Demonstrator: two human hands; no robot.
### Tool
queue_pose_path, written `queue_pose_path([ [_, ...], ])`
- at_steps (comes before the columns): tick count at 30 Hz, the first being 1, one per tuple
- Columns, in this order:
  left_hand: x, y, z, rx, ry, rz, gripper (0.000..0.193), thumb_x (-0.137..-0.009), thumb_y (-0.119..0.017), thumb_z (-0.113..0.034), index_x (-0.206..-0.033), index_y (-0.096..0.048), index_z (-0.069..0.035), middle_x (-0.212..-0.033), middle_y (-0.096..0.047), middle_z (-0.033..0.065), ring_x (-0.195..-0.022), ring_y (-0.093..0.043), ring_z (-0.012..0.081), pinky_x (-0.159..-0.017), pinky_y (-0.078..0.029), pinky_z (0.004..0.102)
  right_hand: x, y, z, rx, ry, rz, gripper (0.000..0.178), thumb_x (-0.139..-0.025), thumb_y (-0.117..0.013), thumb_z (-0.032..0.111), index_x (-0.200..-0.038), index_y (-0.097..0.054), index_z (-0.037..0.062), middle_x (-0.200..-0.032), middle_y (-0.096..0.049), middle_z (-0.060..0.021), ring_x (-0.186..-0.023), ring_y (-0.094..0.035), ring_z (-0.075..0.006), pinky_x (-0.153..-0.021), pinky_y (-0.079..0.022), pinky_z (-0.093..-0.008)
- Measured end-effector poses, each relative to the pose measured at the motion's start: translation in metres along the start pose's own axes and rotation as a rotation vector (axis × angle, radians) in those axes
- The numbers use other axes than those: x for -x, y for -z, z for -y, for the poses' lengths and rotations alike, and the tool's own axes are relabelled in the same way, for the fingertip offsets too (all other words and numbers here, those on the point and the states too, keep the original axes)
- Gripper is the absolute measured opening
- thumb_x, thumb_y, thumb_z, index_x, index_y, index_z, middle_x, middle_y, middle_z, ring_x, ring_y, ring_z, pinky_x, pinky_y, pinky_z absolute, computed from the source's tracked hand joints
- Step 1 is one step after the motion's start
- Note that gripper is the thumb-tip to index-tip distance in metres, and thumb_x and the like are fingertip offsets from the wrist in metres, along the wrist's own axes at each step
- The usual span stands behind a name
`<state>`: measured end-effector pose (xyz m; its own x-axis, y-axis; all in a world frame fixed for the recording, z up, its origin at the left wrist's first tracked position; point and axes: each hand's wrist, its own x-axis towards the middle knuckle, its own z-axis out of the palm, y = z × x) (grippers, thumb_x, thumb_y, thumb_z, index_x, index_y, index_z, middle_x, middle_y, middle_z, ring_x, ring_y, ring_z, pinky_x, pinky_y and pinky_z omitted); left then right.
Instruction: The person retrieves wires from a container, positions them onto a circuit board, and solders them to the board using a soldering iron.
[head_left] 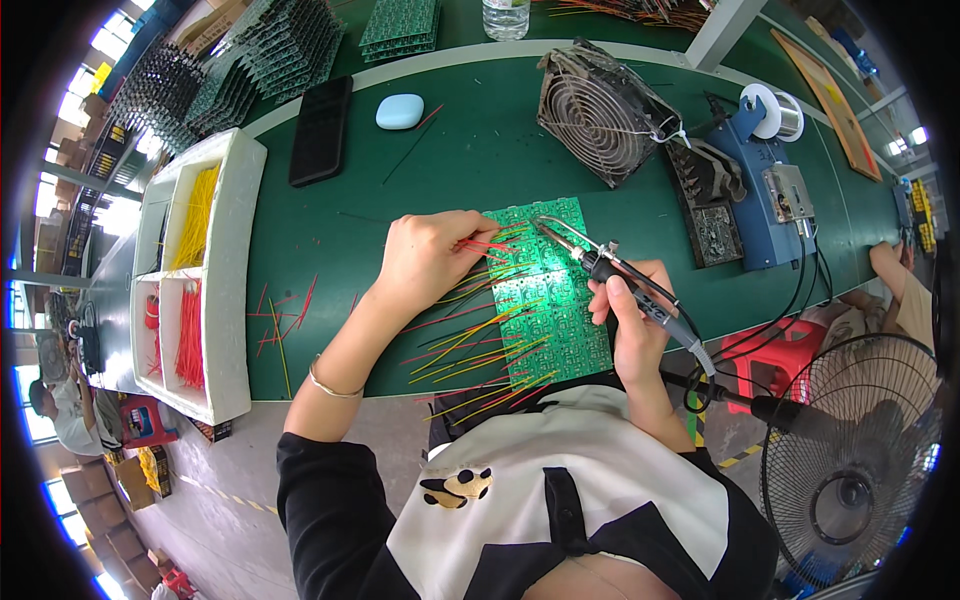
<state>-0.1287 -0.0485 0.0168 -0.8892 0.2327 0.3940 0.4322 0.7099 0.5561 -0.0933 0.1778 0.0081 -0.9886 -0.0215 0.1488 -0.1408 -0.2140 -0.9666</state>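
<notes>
On the green table point(440, 170) a green circuit board panel point(548, 290) lies just in front of the person, brightly lit at its middle, with many red, yellow and green wires point(480, 345) trailing from its left edge toward the table's near edge. The left hand point(432, 255) rests on the board's upper left part, its fingers point(478, 232) pinched narrowly around a red wire point(490, 246) held against the board. The right hand point(632, 312) is closed in a pen-like grip around the black handle of a soldering iron point(600, 262), whose metal tip is angled up and to the left over the board's top edge, near the left fingers. Its cable runs off to the right. Behind the board stand a tilted metal fan point(600, 112) and a blue soldering station point(765, 185) with a spool of solder point(775, 112). To the left, a white divided tray point(235, 250) holds yellow and red wires, with a black phone point(321, 130) and a pale blue case point(400, 111) nearby.
</notes>
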Motion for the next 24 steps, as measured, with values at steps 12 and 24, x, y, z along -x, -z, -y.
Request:
queue_pose_path([
  [12,-0.0006,0.0015,-0.0004,-0.004,0.006,0.008,0.007,-0.073,-0.064,-0.008,-0.079,-0.066,-0.006,-0.069,-0.064,0.0060,-0.053,-0.059,0.0155,-0.050,-0.047,0.0227,0.0015,-0.0014,0.0038,0.061,0.005,0.024,0.017,-0.085,-0.056,0.012,-0.088,-0.047,-0.0015,-0.068,-0.056,-0.0088,-0.054,-0.050,-0.0084,-0.050,-0.042,-0.0203],
  [24,-0.0022,0.0065,-0.0015,0.011,-0.011,0.025,0.009,-0.074,-0.063,-0.008,-0.082,-0.065,-0.005,-0.071,-0.064,0.0078,-0.056,-0.060,0.0175,-0.051,-0.047,0.0246,-0.0012,0.0034,-0.0024,-0.082,0.104,-0.084,0.017,-0.085,-0.055,0.012,-0.091,-0.046,-0.0014,-0.065,-0.055,-0.0091,-0.051,-0.048,-0.0093,-0.067,-0.048,-0.0279],
])
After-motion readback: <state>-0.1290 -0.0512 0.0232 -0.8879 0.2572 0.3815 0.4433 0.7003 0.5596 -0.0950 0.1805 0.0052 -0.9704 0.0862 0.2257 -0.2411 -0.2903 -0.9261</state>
